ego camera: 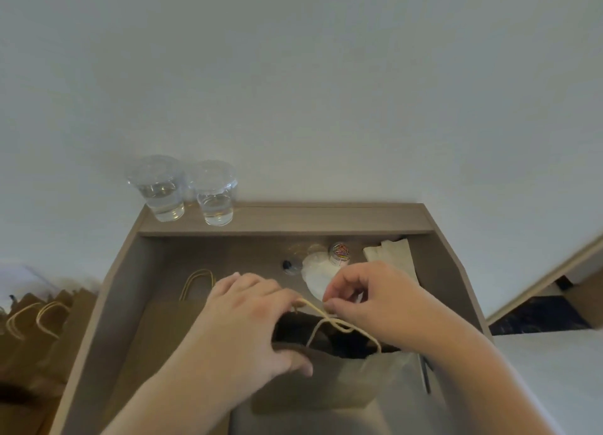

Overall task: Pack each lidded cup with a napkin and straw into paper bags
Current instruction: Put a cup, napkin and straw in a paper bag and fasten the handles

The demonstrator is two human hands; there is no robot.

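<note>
Far left, off the surface: row of upright brown kraft bags [32, 323], looped twine handles, crumpled tops.

Far left ledge: two lidded cups, clear plastic, tapered, part-filled with clear liquid. Left cup [160, 191] and right cup [217, 195] stand just beside each other, flat lids on.

Surface [130, 271]: matte taupe board, raised side walls, stepped ledge at far edge.

Left of centre: flat paper bag [156, 336] lying down, handle loop pointing far.

Near centre: open paper bag [326, 382], upright, stiff brown paper, dark inside; contents cannot be made out. Left hand [248, 320] grips its left rim, fingers curled over the far edge, thumb on the near wall. Right hand [368, 301] above the mouth, thumb and forefinger pinching the pale twine handle [326, 318], which crosses the opening.

Far centre: translucent white plastic pack [315, 276], rounded; small clear tub of coloured paper clips [339, 252] touching its far side.

Far right: folded napkins [391, 258], off-white, soft, slightly rumpled.
</note>
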